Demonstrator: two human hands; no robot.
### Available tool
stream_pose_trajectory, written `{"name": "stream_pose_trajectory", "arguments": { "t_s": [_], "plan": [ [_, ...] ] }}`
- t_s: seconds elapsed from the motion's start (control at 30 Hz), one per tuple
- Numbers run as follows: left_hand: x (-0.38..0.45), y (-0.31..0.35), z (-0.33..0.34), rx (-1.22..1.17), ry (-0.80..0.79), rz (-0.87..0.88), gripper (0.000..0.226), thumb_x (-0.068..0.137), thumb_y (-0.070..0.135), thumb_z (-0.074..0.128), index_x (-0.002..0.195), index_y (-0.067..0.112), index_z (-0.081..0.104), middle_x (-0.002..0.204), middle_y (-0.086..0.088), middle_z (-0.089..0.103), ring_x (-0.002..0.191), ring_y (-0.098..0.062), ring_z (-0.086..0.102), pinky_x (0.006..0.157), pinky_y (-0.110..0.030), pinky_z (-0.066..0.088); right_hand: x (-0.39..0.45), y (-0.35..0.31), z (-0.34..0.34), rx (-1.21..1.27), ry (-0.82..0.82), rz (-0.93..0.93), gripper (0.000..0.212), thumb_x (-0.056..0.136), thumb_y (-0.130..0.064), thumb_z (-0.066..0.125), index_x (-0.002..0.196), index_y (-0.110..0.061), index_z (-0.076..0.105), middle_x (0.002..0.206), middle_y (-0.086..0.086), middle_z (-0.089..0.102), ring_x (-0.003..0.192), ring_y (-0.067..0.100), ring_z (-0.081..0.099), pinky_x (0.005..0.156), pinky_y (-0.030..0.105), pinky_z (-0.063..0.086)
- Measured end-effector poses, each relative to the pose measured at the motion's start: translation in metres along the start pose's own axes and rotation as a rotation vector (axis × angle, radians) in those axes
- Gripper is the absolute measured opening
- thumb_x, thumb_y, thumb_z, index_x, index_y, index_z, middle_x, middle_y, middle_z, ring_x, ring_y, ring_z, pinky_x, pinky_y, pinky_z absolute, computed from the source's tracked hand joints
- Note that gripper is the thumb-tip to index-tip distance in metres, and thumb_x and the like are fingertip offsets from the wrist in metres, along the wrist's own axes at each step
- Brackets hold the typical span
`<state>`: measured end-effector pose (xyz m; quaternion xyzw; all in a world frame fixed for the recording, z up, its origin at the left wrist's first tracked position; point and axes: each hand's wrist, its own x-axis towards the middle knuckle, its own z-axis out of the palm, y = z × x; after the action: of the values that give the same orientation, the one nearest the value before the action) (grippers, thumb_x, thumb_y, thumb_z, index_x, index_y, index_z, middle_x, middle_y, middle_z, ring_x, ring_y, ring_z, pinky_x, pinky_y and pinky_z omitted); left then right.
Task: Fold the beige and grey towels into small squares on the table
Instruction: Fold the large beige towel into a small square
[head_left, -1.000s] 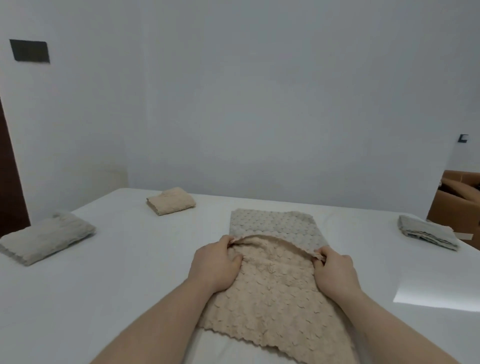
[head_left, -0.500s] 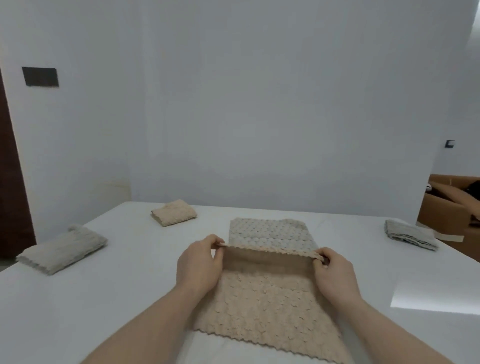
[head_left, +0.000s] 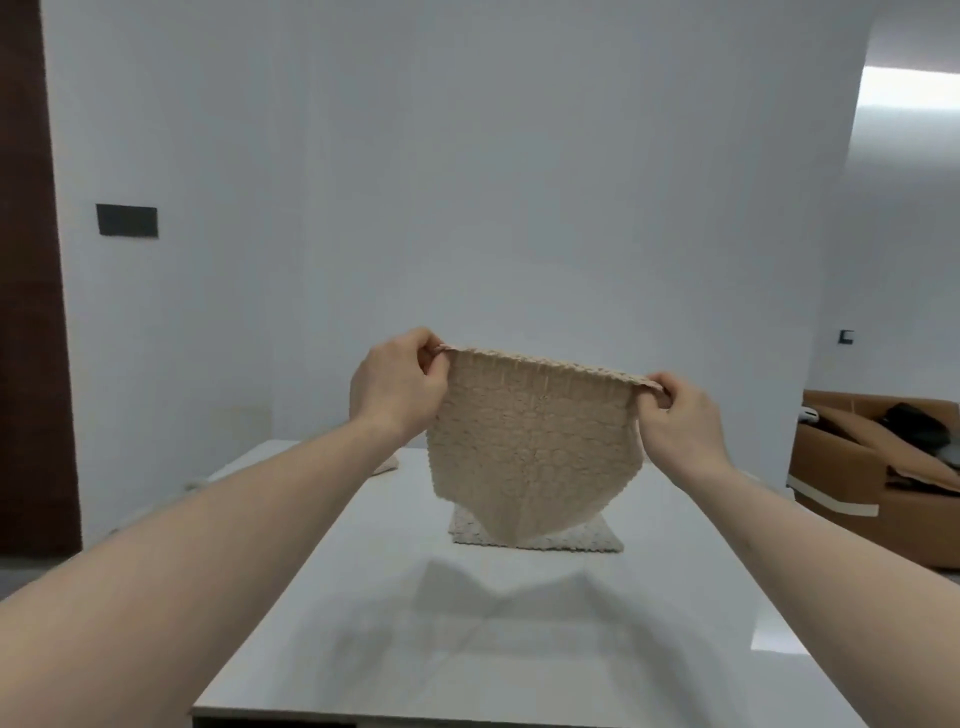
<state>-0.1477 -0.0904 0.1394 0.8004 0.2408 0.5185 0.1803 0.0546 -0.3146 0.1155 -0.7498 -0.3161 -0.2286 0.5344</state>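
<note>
A beige textured towel hangs in the air above the white table, stretched by its top edge. My left hand pinches its upper left corner and my right hand pinches the upper right corner. The towel's lower part sags to a point just over a grey towel that lies flat on the table behind it, mostly hidden. A small folded beige towel peeks out behind my left forearm.
The table's near edge runs along the bottom of the view. A brown sofa with dark items stands at the right. A dark door frame borders the left, and a white wall stands behind the table.
Both hands have lifted the beige towel off the grey towel and up into the air. The view has tilted up, so the folded towels at the sides are mostly out of sight.
</note>
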Motion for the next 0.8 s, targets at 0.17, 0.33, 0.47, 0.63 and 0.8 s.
{"name": "stream_pose_trajectory", "arguments": {
  "t_s": [0.17, 0.33, 0.47, 0.63, 0.8],
  "plan": [
    [-0.010, 0.018, -0.028, -0.012, -0.044, -0.013, 0.020, 0.092, 0.032, 0.055, 0.074, 0.024, 0.059, 0.064, 0.009, 0.059, 0.065, -0.011, 0.057, 0.057, -0.028, 0.039, -0.017, -0.023, -0.025, 0.046, -0.011, -0.011, 0.023, 0.096, -0.021, 0.047, 0.079, -0.020, 0.062, 0.072, -0.002, 0.062, 0.068, 0.015, 0.053, 0.062, 0.033, 0.043],
    [-0.019, 0.019, -0.033, 0.043, -0.165, -0.086, 0.018, 0.087, 0.033, 0.055, 0.074, 0.023, 0.063, 0.068, 0.010, 0.065, 0.068, -0.012, 0.064, 0.062, -0.028, 0.050, -0.025, -0.019, -0.032, -0.019, -0.081, 0.023, 0.022, 0.095, -0.021, 0.049, 0.079, -0.019, 0.063, 0.073, -0.002, 0.064, 0.069, 0.016, 0.056, 0.063, 0.032, 0.044],
    [-0.030, -0.003, -0.011, 0.144, -0.319, -0.143, 0.021, 0.088, 0.039, 0.060, 0.076, 0.024, 0.067, 0.075, 0.010, 0.069, 0.076, -0.014, 0.067, 0.072, -0.030, 0.056, -0.029, 0.010, -0.020, -0.142, -0.147, 0.071, 0.022, 0.094, -0.019, 0.053, 0.075, -0.016, 0.064, 0.070, 0.001, 0.066, 0.071, 0.020, 0.060, 0.062, 0.029, 0.043],
    [-0.045, -0.038, 0.029, 0.239, -0.416, -0.182, 0.021, 0.091, 0.039, 0.060, 0.078, 0.024, 0.067, 0.077, 0.010, 0.071, 0.081, -0.015, 0.067, 0.061, -0.025, 0.045, -0.034, 0.050, 0.009, -0.186, -0.213, 0.108, 0.024, 0.093, -0.016, 0.057, 0.071, -0.017, 0.066, 0.066, 0.004, 0.066, 0.067, 0.019, 0.061, 0.056, 0.023, 0.041],
    [-0.054, -0.068, 0.069, 0.218, -0.458, -0.231, 0.014, 0.090, 0.033, 0.059, 0.081, 0.030, 0.070, 0.079, 0.013, 0.071, 0.081, -0.015, 0.069, 0.076, -0.033, 0.059, -0.036, 0.081, 0.039, -0.160, -0.240, 0.153, 0.023, 0.093, -0.013, 0.057, 0.084, -0.025, 0.074, 0.082, -0.006, 0.072, 0.081, 0.015, 0.065, 0.068, 0.026, 0.045]
  ]
}}
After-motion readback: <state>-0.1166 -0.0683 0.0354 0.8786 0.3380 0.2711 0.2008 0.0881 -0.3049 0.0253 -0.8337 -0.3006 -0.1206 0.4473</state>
